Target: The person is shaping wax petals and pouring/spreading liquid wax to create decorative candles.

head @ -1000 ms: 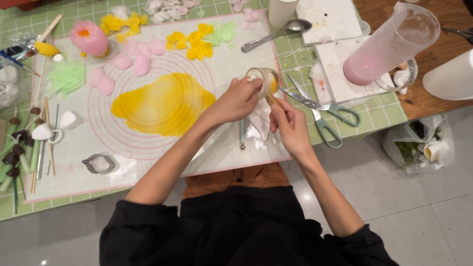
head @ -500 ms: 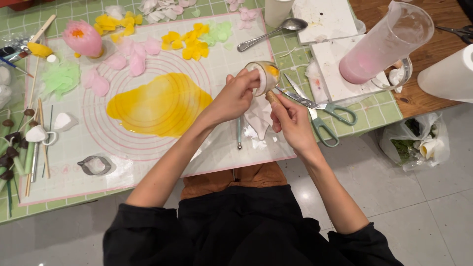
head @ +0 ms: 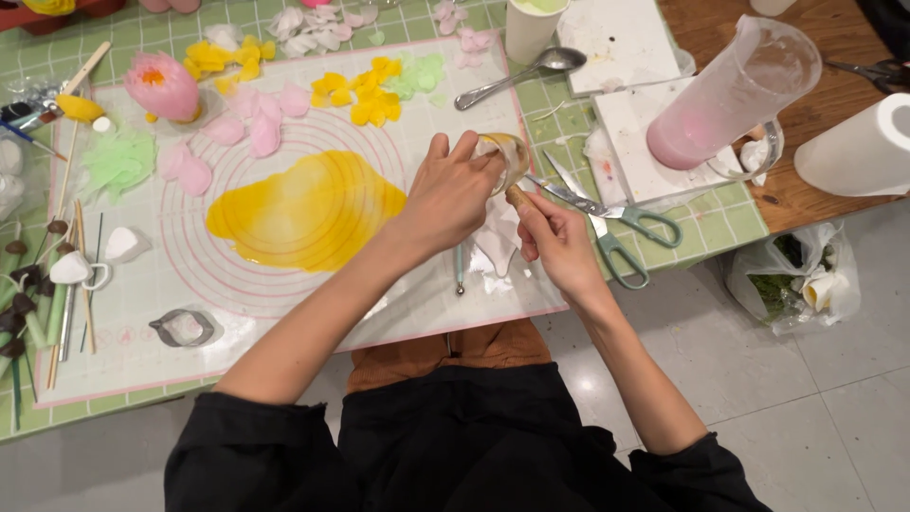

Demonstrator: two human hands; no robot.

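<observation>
- Left hand point(head: 453, 194) still grips small clear cup point(head: 509, 156), unmoved, at mat point(head: 284, 313) right edge on bench point(head: 701, 213)
- Right hand point(head: 557, 242) pinches stick point(head: 518, 197), tip still under cup; scraping continues
- Scissors point(head: 607, 223) idle beside

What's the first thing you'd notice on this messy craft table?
Probably the big yellow sheet spread in the middle of the white mat. Right of it, the left hand and right hand work together on a small clear cup. A pink flower sits at the far left corner.
</observation>
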